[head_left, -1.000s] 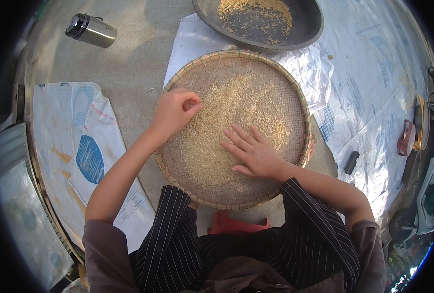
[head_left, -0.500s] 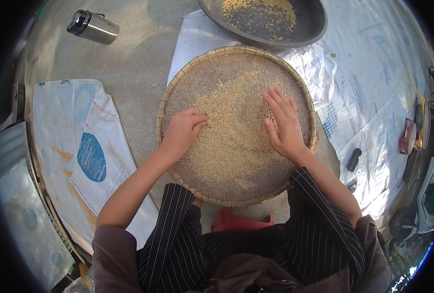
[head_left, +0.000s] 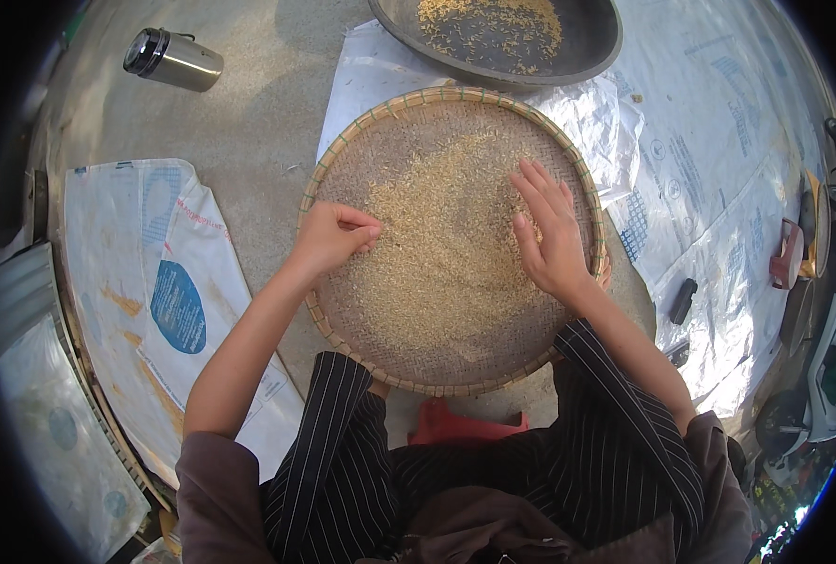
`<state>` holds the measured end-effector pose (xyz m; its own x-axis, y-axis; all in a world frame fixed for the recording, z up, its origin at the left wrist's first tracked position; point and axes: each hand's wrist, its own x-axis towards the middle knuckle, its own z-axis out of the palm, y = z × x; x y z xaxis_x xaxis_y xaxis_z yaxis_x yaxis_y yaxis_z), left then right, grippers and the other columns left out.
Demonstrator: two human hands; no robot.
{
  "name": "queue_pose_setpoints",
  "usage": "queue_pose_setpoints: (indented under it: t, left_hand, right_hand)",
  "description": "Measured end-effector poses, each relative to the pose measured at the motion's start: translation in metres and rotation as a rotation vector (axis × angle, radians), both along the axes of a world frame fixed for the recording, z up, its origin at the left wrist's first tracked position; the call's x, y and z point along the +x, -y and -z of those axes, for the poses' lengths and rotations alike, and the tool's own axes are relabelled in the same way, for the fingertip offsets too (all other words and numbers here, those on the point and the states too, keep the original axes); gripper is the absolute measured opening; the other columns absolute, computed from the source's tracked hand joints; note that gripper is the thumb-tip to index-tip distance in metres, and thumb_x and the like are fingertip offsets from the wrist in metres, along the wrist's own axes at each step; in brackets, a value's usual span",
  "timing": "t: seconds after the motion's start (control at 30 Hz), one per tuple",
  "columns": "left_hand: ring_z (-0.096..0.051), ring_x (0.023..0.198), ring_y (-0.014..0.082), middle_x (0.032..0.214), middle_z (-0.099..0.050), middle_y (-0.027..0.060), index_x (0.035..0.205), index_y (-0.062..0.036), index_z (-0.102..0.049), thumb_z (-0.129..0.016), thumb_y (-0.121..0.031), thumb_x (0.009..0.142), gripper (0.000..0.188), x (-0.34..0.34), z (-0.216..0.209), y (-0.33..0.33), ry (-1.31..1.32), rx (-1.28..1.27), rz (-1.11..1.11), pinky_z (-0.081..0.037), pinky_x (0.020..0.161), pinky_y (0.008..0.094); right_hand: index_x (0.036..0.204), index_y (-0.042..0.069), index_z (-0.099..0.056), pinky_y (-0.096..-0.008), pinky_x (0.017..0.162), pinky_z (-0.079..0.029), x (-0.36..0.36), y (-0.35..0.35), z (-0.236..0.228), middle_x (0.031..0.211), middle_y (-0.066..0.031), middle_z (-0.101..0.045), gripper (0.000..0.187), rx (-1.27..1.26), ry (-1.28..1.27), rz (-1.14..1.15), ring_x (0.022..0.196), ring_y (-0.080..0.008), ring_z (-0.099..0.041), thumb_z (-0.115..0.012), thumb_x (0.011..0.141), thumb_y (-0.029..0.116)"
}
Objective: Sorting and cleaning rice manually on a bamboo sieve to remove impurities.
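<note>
A round woven bamboo winnowing tray [head_left: 531, 348] rests across my knees, its rim bound with green ties. Pale husked grain [head_left: 427, 282] is spread over the middle of it. Above the tray's left side, my left hand [head_left: 331, 237] is closed, thumb and forefinger pinched together; whatever is between the fingertips is too small to make out. My right hand [head_left: 551, 230] lies over the right edge of the grain, fingers stretched out and thumb apart, holding nothing.
Beyond the tray stands a dark wide basin [head_left: 587, 52] with golden grain inside. A steel flask [head_left: 187, 64] lies at the far left. White sacks [head_left: 220, 329] cover the ground on the left, plastic sheeting [head_left: 700, 188] on the right. Below the tray shows a red stool [head_left: 465, 425].
My left hand has drawn back to the left and slightly up, away from the grain, still pinched. My right hand stays nearly in place.
</note>
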<state>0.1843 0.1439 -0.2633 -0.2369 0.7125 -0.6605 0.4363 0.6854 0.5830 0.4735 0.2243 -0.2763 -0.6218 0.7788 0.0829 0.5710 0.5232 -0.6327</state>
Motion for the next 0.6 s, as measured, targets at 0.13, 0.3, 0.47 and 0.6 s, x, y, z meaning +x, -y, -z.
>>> queue_pose_setpoints:
  t: [0.13,0.3,0.47,0.6]
  left_hand:
    - [-0.066,0.080,0.0127,0.091,-0.070,0.0105,0.100,0.0037,-0.068,-0.071,-0.012,0.085,0.021,-0.004,-0.011,-0.040,0.344,-0.106,-0.176,-0.056,0.074,0.0244]
    - [-0.064,0.101,0.0177,0.112,-0.064,0.0150,0.118,0.0079,-0.058,-0.065,-0.017,0.092,0.037,0.007,-0.043,-0.127,0.705,0.569,-0.219,-0.052,0.090,0.0252]
    - [-0.059,0.112,0.0247,0.131,-0.053,0.0211,0.122,0.0042,-0.058,-0.062,-0.019,0.092,0.038,0.021,-0.044,-0.149,0.119,0.647,0.037,-0.050,0.092,0.0332]
    - [-0.067,0.093,0.0211,0.116,-0.065,0.0119,0.113,-0.0056,-0.067,-0.066,-0.015,0.087,0.027,-0.001,-0.019,-0.082,-0.240,0.548,0.345,-0.053,0.077,0.0309]
  right_hand:
    - [0.133,0.004,-0.048,-0.0547,0.112,-0.021,0.011,-0.002,0.001,0.146,-0.0168,-0.039,0.042,-0.005,0.026,-0.005,0.138,-0.0358,-0.032,-0.046,0.095,0.024]
    - [0.131,0.004,-0.049,-0.0547,0.112,-0.020,0.007,-0.004,-0.001,0.145,-0.0168,-0.040,0.041,-0.005,0.018,-0.031,0.138,-0.0353,-0.032,-0.047,0.095,0.023]
    - [0.130,0.004,-0.051,-0.0539,0.112,-0.021,-0.006,0.005,-0.005,0.144,-0.0171,-0.041,0.040,-0.007,0.025,0.021,0.138,-0.0350,-0.032,-0.047,0.095,0.023]
    - [0.130,0.004,-0.051,-0.0535,0.111,-0.022,-0.005,0.008,-0.004,0.144,-0.0173,-0.042,0.040,-0.015,0.026,0.017,0.137,-0.0350,-0.033,-0.048,0.095,0.023]
